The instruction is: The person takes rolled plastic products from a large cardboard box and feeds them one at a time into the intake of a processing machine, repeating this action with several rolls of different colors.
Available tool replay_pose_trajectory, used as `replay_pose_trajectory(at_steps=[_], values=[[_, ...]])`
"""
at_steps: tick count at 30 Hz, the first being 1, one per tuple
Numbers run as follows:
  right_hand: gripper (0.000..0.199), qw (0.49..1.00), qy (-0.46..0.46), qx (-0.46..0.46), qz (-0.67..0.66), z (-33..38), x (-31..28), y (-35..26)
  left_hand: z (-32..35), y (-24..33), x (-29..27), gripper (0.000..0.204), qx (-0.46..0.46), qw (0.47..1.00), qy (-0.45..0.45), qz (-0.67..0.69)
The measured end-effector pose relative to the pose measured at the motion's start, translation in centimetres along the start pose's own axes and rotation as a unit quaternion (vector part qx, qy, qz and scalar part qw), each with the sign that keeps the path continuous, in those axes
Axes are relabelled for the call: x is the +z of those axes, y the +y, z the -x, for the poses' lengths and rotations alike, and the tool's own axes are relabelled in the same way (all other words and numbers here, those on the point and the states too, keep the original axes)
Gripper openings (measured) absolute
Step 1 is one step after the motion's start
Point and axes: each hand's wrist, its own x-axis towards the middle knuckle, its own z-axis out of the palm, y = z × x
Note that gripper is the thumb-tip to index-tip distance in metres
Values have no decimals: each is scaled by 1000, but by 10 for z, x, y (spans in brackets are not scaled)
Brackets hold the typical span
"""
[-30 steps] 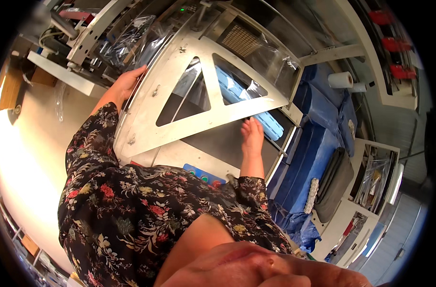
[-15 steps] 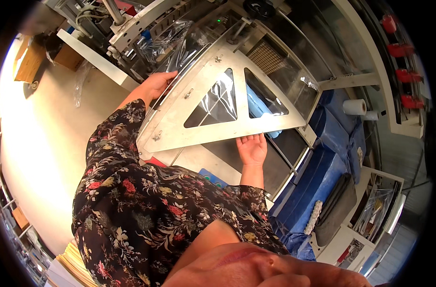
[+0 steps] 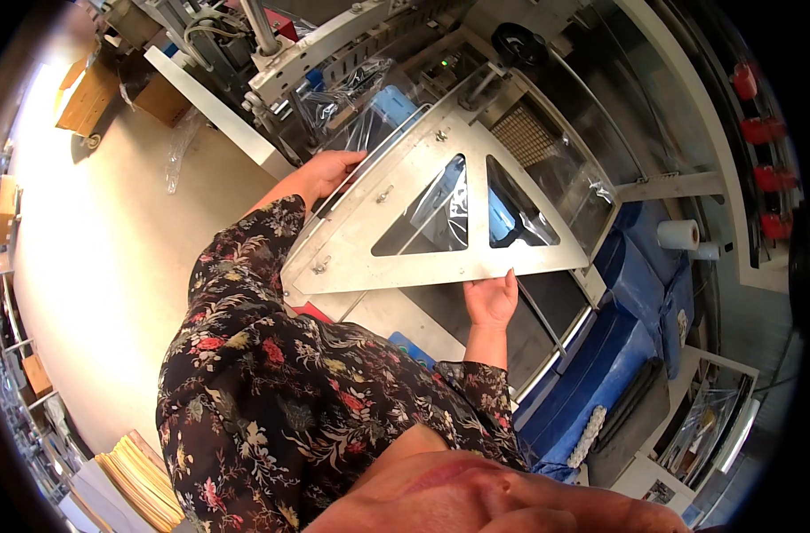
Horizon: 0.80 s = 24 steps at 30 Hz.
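A flat metal plate (image 3: 422,271) with two triangular windows slants in front of me, clear film stretched along its left edge. My left hand (image 3: 332,173) is at that edge, its visible fingers stretched toward the film; the other fingers are hidden behind it. My right hand (image 3: 492,300) is palm up at the plate's near edge, thumb apart, fingertips passing out of sight under the plate. A light-blue object (image 3: 393,107) shows under film beyond the plate's upper left edge. Blue also shows through both windows; whether it is one object or several I cannot tell.
A black knob (image 3: 518,44) tops the machine's far side, near a metal grille (image 3: 522,133). Blue covers (image 3: 591,373) and white rolls (image 3: 678,235) lie to the right. Cardboard boxes (image 3: 89,98) stand at the far left, with stacked yellowish sheets (image 3: 138,471) lower left.
Blue no longer sticks out past the plate's near edge beside my right hand. It now shows in the left window and beyond the upper left edge. The whole view has shifted slightly.
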Motion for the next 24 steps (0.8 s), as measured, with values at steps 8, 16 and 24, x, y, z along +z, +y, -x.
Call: replay_pose_trajectory(at_steps=[8, 16, 24], values=[[52, 1000, -1, 21, -16, 0, -7, 8, -6, 17, 16, 63, 79, 989, -73, 104], [61, 999, 37, 25, -6, 18, -20, 14, 3, 22, 15, 52, 78, 987, -48, 130], [60, 999, 12, 45, -5, 29, -39, 23, -4, 16, -2, 45, 82, 992, -69, 64]])
